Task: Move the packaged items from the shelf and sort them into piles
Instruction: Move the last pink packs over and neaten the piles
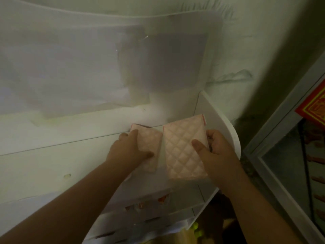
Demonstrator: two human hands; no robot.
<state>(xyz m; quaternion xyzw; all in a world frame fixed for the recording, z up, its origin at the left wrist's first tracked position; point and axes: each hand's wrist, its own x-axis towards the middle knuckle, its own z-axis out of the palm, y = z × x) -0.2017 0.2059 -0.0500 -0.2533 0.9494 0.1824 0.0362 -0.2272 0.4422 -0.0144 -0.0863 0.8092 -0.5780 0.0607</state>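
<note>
Two pink quilted packets lie side by side on the white shelf top [52, 166]. My left hand [130, 148] grips the smaller left packet [151, 147], fingers along its left edge and thumb on its lower face. The larger right packet [184, 148], with a red-striped seal at its top corner, sits in my right hand [216, 148], thumb pressed on its front and fingers curled behind its right side. A narrow white gap separates the two packets.
The shelf's white side panel [219, 120] rises just right of my right hand. Lower shelves [158, 213] below hold small reddish items, blurred. A pale wall with taped sheets stands behind. A glass-fronted frame [281, 155] with a red sign is at far right.
</note>
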